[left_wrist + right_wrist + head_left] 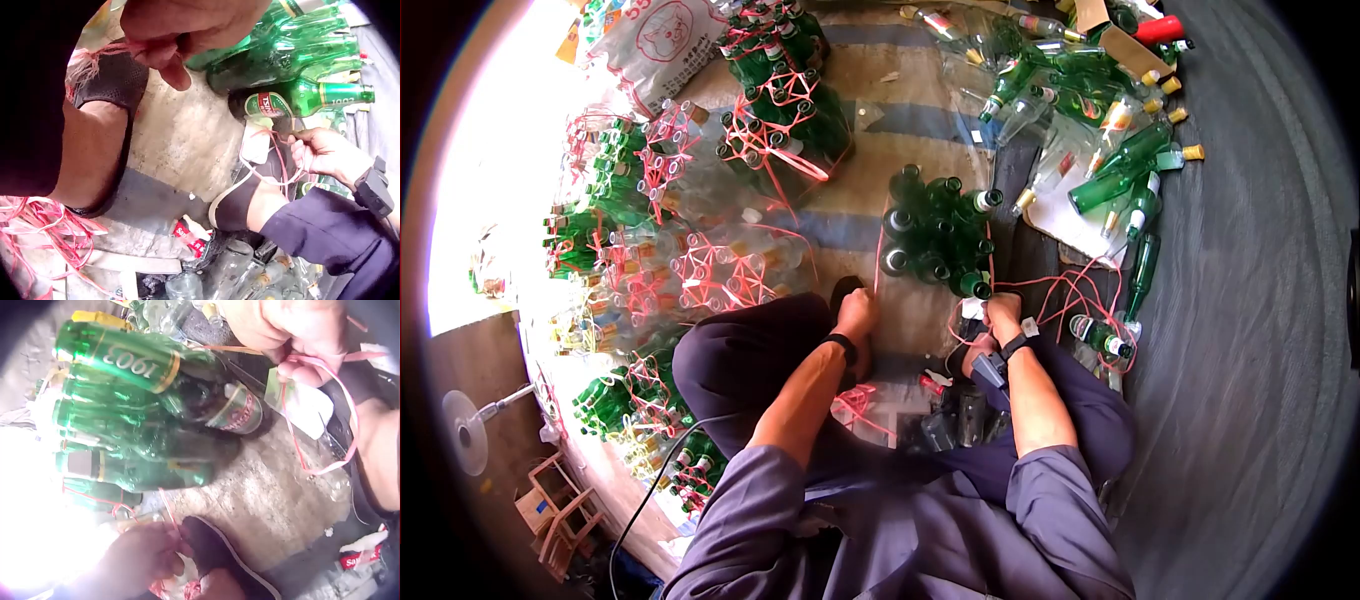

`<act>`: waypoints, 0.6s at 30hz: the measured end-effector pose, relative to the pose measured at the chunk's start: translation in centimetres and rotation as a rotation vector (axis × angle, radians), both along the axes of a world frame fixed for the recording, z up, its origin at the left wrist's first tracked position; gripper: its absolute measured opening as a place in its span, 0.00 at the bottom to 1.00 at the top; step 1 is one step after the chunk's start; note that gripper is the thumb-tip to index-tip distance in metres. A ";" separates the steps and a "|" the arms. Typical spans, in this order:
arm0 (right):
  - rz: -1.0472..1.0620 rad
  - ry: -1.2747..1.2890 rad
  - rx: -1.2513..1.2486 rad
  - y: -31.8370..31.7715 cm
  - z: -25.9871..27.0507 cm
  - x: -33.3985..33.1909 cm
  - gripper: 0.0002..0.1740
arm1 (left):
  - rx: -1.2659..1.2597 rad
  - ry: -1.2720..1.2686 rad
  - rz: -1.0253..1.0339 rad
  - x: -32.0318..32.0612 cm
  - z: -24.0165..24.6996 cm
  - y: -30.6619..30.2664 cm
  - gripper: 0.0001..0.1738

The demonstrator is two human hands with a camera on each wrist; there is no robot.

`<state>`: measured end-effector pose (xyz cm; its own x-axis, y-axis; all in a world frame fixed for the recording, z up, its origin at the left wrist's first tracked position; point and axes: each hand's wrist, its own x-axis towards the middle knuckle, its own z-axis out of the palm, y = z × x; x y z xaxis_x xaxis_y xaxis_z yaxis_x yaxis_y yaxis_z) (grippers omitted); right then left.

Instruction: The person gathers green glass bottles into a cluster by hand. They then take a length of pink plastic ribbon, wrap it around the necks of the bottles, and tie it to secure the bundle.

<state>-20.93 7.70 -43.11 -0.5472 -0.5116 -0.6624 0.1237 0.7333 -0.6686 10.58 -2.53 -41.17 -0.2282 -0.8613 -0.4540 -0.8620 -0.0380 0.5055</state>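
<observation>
A cluster of green beer bottles [941,240] stands upright on the floor in front of the person's feet. Pink plastic string [878,262] runs along its left side and another strand shows on its right. The left hand [857,312], over the left shoe, grips a frayed end of string [94,59] with curled fingers. By the right foot, the right hand [1003,315] pinches a string loop [351,419] that hangs below its fingers. Close to the right hand is a bottle with a 1903 neck label [134,359]. A small white piece [311,411] lies beneath it.
Bundles of clear and green bottles tied with pink string [720,275] fill the left side. Loose bottles [1120,150] lie heaped at the right on cardboard. Tangled string [37,231] and clear glass bottles [231,262] lie near the feet. A fan [468,432] stands far left.
</observation>
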 end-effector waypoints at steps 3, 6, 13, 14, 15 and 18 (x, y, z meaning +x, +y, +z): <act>-0.041 -0.083 0.064 0.6 1.8 2.5 0.10 | 0.168 0.026 0.083 -0.1 -0.8 0.6 0.10; 0.033 -0.006 0.244 1.7 1.7 4.4 0.13 | 0.107 0.057 0.030 -0.1 -0.4 0.7 0.10; 0.763 0.055 -0.277 7.4 -4.6 5.3 0.09 | 0.218 0.083 0.060 -1.1 0.7 0.5 0.16; 0.747 0.378 0.068 4.2 1.9 9.5 0.12 | 0.309 0.097 0.103 -1.0 -0.5 0.7 0.16; 0.705 0.346 0.108 3.1 4.5 10.7 0.12 | 0.308 0.096 0.107 -0.4 -3.3 1.2 0.16; 0.660 0.325 0.104 2.9 4.7 12.2 0.13 | 0.150 0.135 0.181 0.8 -8.3 1.9 0.09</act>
